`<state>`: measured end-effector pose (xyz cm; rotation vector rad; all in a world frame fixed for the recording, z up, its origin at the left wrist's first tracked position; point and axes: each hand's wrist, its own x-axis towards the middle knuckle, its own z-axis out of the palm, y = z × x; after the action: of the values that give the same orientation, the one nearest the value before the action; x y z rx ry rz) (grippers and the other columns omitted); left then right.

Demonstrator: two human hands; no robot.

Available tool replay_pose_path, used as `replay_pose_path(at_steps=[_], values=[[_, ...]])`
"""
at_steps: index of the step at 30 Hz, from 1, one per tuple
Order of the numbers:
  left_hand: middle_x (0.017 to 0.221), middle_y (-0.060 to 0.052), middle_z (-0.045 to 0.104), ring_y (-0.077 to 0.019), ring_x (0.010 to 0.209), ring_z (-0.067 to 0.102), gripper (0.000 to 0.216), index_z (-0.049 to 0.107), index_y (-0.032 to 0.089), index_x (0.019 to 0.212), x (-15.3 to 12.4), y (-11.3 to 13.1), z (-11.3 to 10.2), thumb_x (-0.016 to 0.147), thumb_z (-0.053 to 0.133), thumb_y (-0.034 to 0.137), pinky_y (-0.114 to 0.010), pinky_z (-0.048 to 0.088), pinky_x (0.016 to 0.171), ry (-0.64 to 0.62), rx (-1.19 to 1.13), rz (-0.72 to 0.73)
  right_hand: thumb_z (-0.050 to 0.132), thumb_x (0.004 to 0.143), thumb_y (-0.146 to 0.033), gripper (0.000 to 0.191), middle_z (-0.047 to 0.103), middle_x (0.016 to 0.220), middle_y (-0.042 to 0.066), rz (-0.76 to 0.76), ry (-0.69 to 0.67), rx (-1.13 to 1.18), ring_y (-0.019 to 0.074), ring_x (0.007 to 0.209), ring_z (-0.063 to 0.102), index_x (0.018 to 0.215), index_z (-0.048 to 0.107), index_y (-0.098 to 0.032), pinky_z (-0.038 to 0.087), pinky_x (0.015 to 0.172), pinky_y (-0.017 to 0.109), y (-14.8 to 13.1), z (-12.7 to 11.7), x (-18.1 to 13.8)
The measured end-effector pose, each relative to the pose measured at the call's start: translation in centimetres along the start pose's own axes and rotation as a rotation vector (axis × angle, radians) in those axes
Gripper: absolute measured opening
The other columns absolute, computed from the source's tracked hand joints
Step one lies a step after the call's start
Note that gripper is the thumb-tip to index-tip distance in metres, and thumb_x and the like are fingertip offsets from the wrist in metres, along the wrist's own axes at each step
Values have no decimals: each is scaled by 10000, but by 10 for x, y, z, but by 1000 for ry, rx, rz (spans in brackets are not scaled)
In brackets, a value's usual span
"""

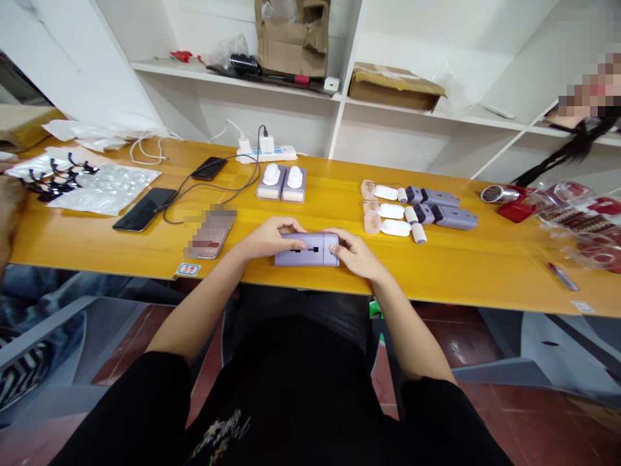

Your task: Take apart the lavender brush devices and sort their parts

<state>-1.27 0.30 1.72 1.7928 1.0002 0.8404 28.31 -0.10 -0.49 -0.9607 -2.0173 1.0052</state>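
Observation:
A lilac rectangular device (306, 250) lies flat on the yellow table (466, 272) close to its front edge. My left hand (268, 237) grips its left end with curled fingers. My right hand (354, 252) clasps its right end, where a seam marks off a cap-like section. A small dark slot shows on the device's top face. Both thumbs rest on the upper surface.
Two lilac units with white tops (282, 183) stand behind. A row of white, peach and lilac parts (412, 212) lies right. Phones (145, 209) (209, 168), cables and a power strip (266, 154) sit left. Plastic trays (104, 188) are far left; red-and-clear packs (582, 220) and another person far right.

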Motion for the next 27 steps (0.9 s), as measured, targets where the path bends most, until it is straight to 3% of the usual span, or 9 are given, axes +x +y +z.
replay_pose_path(at_steps=[8,21,23,27], values=[[1045,-70,854,-235,951,806,472,802,200,1051,-2,-4,-3,774,971,542,-388,652,927,-63,4,4,681,976,-413,406,787,1025,60,12,-27,-7,282,1054,709,1332,799,-257,612,905,436,4,3,-1],[948,-57,844,-194,836,783,450,782,196,1037,0,-7,-5,805,954,540,-364,640,853,-97,-51,5,653,943,-362,367,817,1187,68,-6,-14,23,276,1068,720,1256,816,-262,609,965,463,0,2,0],[971,-67,848,-193,843,783,459,791,193,1038,1,-10,-7,791,964,539,-358,640,848,-84,-59,-9,661,917,-356,363,811,1153,67,20,39,51,263,991,718,1231,815,-260,631,893,452,0,0,0],[1008,-82,854,-189,849,780,478,802,190,1040,3,-15,-10,771,974,546,-340,638,832,-35,-90,-29,618,920,-358,408,753,1005,56,189,112,192,186,671,611,1272,794,-250,595,577,361,-2,-10,-1]])
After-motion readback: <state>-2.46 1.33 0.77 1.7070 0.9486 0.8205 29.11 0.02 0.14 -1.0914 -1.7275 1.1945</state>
